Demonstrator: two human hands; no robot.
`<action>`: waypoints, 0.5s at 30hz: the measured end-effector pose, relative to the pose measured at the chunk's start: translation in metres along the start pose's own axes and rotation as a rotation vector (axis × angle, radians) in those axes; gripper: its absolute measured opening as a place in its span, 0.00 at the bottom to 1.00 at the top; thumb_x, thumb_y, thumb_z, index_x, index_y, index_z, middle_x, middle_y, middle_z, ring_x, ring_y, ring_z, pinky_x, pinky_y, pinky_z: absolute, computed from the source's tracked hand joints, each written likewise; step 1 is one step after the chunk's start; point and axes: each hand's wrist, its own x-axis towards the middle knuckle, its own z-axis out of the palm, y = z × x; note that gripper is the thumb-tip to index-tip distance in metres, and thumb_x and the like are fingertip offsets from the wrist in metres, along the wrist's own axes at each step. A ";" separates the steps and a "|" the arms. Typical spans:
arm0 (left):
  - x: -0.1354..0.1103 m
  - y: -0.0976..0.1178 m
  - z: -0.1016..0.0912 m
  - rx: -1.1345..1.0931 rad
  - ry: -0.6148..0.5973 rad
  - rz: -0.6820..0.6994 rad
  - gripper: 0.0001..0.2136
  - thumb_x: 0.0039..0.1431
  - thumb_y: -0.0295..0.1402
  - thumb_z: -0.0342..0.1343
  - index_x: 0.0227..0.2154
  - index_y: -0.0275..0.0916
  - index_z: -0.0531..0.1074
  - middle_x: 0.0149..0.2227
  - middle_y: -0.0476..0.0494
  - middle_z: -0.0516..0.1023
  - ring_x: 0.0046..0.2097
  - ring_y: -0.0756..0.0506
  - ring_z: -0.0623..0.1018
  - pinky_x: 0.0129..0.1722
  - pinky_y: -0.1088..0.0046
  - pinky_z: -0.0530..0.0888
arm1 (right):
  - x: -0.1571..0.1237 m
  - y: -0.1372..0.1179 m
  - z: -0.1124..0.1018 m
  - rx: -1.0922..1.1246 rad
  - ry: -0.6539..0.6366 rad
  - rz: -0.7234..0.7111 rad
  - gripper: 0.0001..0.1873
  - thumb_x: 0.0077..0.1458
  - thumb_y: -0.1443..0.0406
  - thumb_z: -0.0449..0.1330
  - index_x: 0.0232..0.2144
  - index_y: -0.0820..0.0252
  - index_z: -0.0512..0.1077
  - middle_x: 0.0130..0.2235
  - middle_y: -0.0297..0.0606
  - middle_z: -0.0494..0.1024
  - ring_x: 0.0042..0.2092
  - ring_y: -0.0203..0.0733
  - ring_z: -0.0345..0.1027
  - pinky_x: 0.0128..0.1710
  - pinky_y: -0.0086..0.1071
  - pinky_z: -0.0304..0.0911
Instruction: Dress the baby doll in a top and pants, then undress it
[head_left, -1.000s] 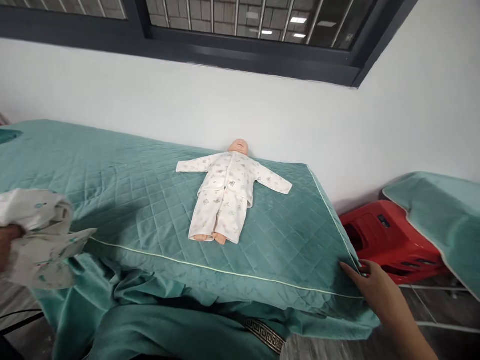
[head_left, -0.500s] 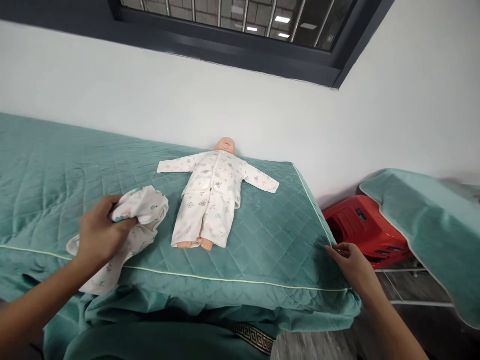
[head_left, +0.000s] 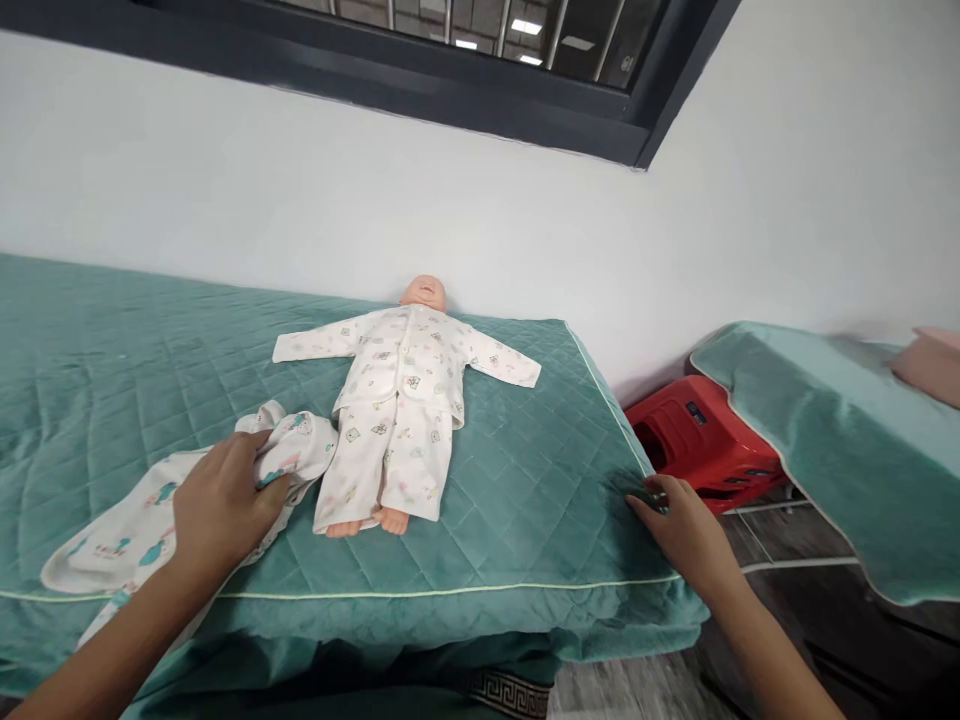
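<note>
My left hand (head_left: pixel 229 505) is closed on a white baby garment (head_left: pixel 127 530) printed with small green and pink figures. The garment is bunched at my fingers, and its loose part trails left over the bed's front edge. Just right of it, a baby doll (head_left: pixel 424 291) lies on its back in a white patterned jacket (head_left: pixel 409 355) and matching trousers (head_left: pixel 382 455), arms spread and feet showing. At the bed's right edge, my right hand (head_left: pixel 682 525) has thumb and fingers curled together against the green quilted cover (head_left: pixel 525 480). What they pinch there is unclear.
Behind the bed runs a white wall (head_left: pixel 300 180) with a dark window frame (head_left: pixel 420 70). A red plastic stool (head_left: pixel 697 430) stands right of the bed. Beyond it is another green-covered surface (head_left: pixel 840 450) with a pinkish item (head_left: pixel 930 365) on it.
My left hand has lowered the garment to the bed, beside the doll's leg, and its loose part now spreads leftward. The view has shifted slightly. My right hand stays at the bed's edge.
</note>
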 end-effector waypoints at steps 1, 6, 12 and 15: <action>-0.001 -0.001 0.001 -0.003 0.007 0.011 0.16 0.59 0.39 0.54 0.48 0.38 0.67 0.42 0.42 0.78 0.47 0.37 0.76 0.39 0.67 0.68 | -0.008 -0.005 0.003 0.006 0.022 -0.117 0.20 0.57 0.52 0.59 0.43 0.60 0.75 0.46 0.50 0.80 0.46 0.53 0.76 0.48 0.47 0.71; -0.003 -0.003 0.003 -0.004 0.022 0.037 0.17 0.59 0.40 0.53 0.48 0.38 0.66 0.40 0.40 0.77 0.46 0.35 0.75 0.38 0.66 0.67 | -0.040 -0.023 0.014 -0.005 -0.091 -0.539 0.27 0.64 0.51 0.56 0.61 0.53 0.69 0.64 0.45 0.69 0.63 0.53 0.65 0.61 0.50 0.66; -0.005 -0.007 0.009 0.019 0.064 0.073 0.17 0.59 0.42 0.52 0.48 0.39 0.65 0.39 0.40 0.76 0.45 0.35 0.75 0.38 0.65 0.67 | -0.048 -0.034 0.017 -0.128 -0.077 -0.560 0.29 0.68 0.54 0.52 0.66 0.60 0.64 0.66 0.45 0.67 0.68 0.53 0.59 0.65 0.51 0.62; -0.006 -0.007 0.009 0.012 0.076 0.100 0.18 0.59 0.42 0.52 0.49 0.38 0.65 0.40 0.39 0.76 0.45 0.35 0.75 0.40 0.64 0.68 | -0.053 -0.044 0.020 -0.170 -0.022 -0.528 0.27 0.69 0.54 0.50 0.62 0.63 0.68 0.63 0.46 0.72 0.64 0.53 0.65 0.63 0.50 0.65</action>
